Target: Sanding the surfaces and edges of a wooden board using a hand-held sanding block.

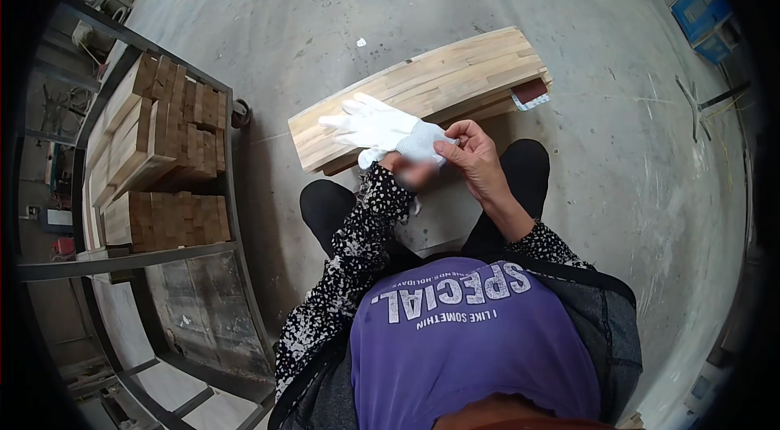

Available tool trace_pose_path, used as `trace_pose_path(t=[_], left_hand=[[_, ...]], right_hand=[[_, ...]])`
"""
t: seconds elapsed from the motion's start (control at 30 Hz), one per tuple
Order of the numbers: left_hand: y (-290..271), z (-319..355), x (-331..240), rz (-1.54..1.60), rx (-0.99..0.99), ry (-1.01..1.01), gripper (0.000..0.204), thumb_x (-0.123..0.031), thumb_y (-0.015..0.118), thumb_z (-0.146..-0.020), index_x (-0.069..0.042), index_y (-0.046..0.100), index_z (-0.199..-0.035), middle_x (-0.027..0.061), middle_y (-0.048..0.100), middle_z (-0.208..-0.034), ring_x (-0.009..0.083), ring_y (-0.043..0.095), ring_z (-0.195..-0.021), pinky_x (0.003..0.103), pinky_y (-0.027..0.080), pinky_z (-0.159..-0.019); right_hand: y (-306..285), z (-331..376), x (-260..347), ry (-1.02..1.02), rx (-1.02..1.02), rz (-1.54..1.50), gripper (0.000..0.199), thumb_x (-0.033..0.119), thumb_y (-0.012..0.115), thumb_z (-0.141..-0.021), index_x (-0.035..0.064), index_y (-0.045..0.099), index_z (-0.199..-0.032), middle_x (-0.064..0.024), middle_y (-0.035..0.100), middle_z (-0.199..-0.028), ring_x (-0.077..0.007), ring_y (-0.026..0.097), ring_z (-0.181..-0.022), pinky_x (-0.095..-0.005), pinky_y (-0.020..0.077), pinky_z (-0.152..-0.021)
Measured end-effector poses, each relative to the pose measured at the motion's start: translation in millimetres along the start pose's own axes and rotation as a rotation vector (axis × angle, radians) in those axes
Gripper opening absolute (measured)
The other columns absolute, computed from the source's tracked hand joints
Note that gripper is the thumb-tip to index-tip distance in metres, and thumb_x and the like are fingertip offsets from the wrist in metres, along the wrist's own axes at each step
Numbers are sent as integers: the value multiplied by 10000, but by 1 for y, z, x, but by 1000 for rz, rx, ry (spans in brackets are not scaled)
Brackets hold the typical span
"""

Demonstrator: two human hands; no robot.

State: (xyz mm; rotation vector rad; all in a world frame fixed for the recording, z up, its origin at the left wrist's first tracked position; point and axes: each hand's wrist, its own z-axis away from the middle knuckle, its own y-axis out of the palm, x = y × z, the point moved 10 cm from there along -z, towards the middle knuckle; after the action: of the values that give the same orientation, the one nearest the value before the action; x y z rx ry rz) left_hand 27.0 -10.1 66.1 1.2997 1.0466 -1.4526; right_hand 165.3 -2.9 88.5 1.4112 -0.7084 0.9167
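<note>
Mid-frame, the right hand [479,158] pinches a white glove [372,126]. The left hand [412,171] blurs; I can't tell its grip.

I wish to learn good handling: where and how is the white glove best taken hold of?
Probably by a light pinch on the ribbed cuff, coming from the right: the white glove points left, so its cuff end faces the right hand, which pinches there.
</note>
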Motion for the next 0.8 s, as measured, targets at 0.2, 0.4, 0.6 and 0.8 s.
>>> trace_pose_path(t=[0.2,0.4,0.6,0.8], left_hand=[[-16,12,-2,92,-44,-165,167,-198,667,-892,-63,606,-815,-15,617,-751,69,542,-713,223,423,-680],[-21,14,-3,70,-36,-318,248,-283,645,-885,-67,609,-768,9,597,-708,82,538,-637,222,412,-578],[-15,21,-9,127,-25,-222,211,-267,668,-896,-70,600,-858,-14,591,-750,71,535,-688,208,420,-622],[-15,20,-8,42,3,-148,272,-244,772,-820,-81,570,-900,-13,587,-808,66,532,-728,226,436,-657]], right_hand=[[22,16,43,-460,157,786,282,10,665,-832,32,603,-1106,-75,627,-1028,-138,627,-917,-237,491,-843],[41,23,26,-295,326,665,286,44,679,-805,6,651,-1087,-96,648,-987,-159,648,-828,-263,524,-735],[32,22,1,-35,323,549,188,97,697,-862,2,681,-1024,-30,659,-875,-68,595,-786,-210,476,-678],[33,19,-11,26,323,367,126,93,686,-874,9,692,-968,22,668,-829,-35,585,-744,-190,470,-665]])
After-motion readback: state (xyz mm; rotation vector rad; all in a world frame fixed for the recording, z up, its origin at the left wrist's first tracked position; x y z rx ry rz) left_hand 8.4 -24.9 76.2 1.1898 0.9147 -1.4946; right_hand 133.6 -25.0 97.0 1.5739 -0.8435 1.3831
